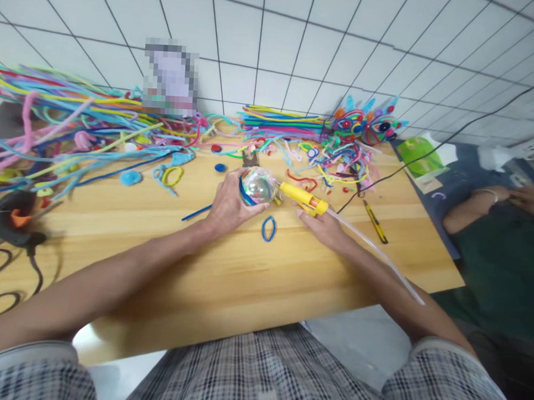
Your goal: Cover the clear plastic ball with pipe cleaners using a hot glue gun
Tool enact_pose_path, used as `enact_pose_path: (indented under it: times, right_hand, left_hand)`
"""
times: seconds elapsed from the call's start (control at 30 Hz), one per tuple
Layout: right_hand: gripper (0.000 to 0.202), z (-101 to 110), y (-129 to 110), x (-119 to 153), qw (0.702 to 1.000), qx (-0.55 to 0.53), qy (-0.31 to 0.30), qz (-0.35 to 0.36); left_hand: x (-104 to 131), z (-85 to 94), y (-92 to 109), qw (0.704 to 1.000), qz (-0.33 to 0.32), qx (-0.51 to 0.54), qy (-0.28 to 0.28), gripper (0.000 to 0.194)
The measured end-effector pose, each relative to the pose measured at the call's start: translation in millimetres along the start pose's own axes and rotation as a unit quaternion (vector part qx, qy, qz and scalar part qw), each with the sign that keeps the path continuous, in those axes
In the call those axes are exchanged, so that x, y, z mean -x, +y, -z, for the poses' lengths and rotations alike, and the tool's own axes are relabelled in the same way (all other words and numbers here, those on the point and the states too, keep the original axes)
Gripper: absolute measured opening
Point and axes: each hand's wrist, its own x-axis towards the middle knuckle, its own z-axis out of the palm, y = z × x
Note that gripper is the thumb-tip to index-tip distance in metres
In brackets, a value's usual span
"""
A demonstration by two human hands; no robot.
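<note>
My left hand (231, 203) is wrapped round a clear ball (259, 187) with a blue pipe cleaner along its left side and coloured bits showing in it. In my right hand (323, 225) is a yellow hot glue gun (303, 197), its nozzle pointing left at the ball's right edge. Whether the tip touches the ball I cannot tell. A long clear glue stick (380, 256) sticks out of the gun's back, over my right forearm. Just below the ball lies a blue pipe cleaner loop (269, 229). A straight blue pipe cleaner (196, 212) pokes out left of my left hand.
Loose pipe cleaners (119, 120) heap at the left, with a sorted bundle (282, 124) by the wall. Scraps (340, 162) and a yellow utility knife (375, 222) lie right. A black cable (412, 163) crosses there. A black device (13, 219) stands left. Another person (506, 254) sits at right.
</note>
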Motion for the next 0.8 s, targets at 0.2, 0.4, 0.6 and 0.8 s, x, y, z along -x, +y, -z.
enact_pose_path:
  times: [0.2,0.4,0.6,0.8]
  right_hand:
    - [0.029,-5.2,6.6,-8.3,1.0,-0.006,0.013,0.0]
    - [0.013,-6.6,16.6,-3.4,0.981,0.095,0.06,0.156]
    - [0.017,-1.6,18.6,-0.9,0.885,0.235,0.098,0.391]
    - [0.017,-0.8,4.0,2.1,0.866,0.271,0.097,0.408]
  left_hand:
    - [-3.9,-3.0,6.9,1.0,0.022,-0.003,0.01,0.102]
    - [4.3,-5.4,1.4,1.0,-0.01,-0.006,0.029,0.102]
    - [7.5,-2.9,0.0,0.999,-0.036,-0.02,0.034,0.105]
    - [7.7,4.3,1.0,0.999,-0.046,-0.005,-0.003,0.105]
